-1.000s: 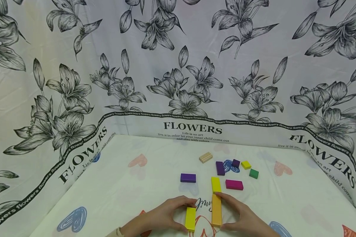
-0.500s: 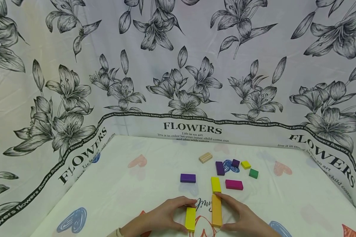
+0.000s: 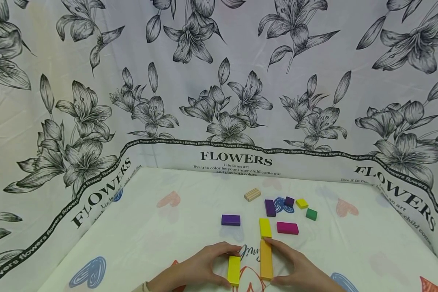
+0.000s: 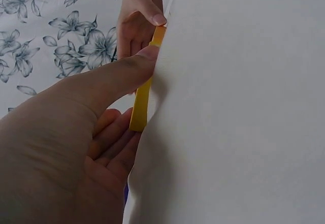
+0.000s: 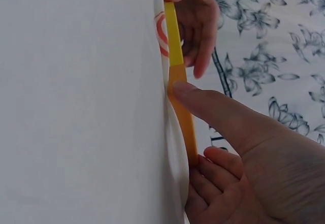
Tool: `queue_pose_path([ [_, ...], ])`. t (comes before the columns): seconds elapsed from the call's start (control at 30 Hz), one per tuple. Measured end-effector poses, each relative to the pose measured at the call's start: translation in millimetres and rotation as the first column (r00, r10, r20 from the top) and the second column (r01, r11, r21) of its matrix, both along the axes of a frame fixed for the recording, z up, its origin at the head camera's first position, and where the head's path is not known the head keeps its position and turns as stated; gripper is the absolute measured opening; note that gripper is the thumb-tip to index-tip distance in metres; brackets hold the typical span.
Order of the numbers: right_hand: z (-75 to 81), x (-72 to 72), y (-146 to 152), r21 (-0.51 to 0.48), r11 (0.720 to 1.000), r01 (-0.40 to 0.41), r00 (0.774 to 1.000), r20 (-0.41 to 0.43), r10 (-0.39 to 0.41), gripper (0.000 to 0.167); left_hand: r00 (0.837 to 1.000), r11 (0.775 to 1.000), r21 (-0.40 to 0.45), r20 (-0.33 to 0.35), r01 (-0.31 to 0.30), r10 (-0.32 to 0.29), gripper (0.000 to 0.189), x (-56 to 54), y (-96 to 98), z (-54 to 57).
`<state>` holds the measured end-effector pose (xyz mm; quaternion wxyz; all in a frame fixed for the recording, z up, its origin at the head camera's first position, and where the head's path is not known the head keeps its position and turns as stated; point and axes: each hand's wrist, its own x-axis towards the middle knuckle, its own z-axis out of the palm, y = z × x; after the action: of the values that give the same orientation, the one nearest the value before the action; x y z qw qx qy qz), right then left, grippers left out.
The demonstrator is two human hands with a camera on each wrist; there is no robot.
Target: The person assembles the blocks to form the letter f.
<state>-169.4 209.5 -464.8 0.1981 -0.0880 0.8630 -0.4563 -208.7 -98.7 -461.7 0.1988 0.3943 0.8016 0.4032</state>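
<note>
Presently, at lower centre of the head view, the left hand (image 3: 203,263) pinches a yellow block (image 3: 234,271) by its ends; just right, the right hand (image 3: 302,267) likewise grips an orange block (image 3: 266,259).

Your bare left grip (image 3: 203,264) and bare right grip (image 3: 305,268) face each other, pinching, thumbs nearest your body.

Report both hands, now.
Left hand: closed, holding the nearest yellow block by its ends.
Right hand: closed, holding the orange block by its ends.
</note>
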Motion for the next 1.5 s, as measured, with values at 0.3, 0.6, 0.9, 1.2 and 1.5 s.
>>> queue_pose_path([
  [0.3,0.5,0.5,-1.3,0.046,0.998,0.031,0.999,0.011,-0.032,0.087,1.0,1.0,-0.006,0.005,-0.013,0.013,0.072,0.8,1.1,0.2],
  [0.6,1.1,1.0,-3.0,0.057,0.998,0.038,0.999,0.007,-0.038,0.087,1.0,1.0,-0.012,0.006,-0.016,0.016,0.072,1.0,0.7,1.9],
  [0.9,6.6,3.7,-5.0,0.039,0.998,0.041,0.999,0.011,-0.042,0.086,0.999,1.0,-0.009,0.029,-0.018,0.018,0.072,0.3,0.3,1.9],
  [1.2,8.6,3.2,-3.0,-0.018,1.0,0.005,1.0,0.001,-0.005,0.088,1.0,1.0,0.002,0.021,-0.005,0.005,0.072,0.0,-0.7,0.3],
  [1.5,7.4,1.7,-0.6,0.01,0.999,0.036,0.999,0.002,-0.036,0.087,1.0,1.0,0.004,-0.001,0.009,-0.009,0.071,0.3,-0.7,-1.1],
])
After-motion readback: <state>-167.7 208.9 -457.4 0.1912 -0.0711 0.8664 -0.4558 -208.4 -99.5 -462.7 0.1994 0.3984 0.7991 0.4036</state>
